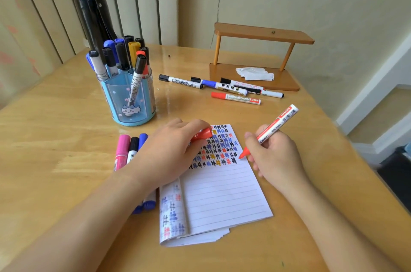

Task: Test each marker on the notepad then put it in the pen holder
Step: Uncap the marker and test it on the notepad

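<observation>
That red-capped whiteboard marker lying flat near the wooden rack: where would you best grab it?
Pinch the red-capped white whiteboard marker at mid-barrel, coming down from above on the near side. It lies flat and crosswise, bare wooden table in front; other loose markers crowd behind it.

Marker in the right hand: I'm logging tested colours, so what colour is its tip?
Red: the marker has a red tip, clearest in the head view.
</observation>
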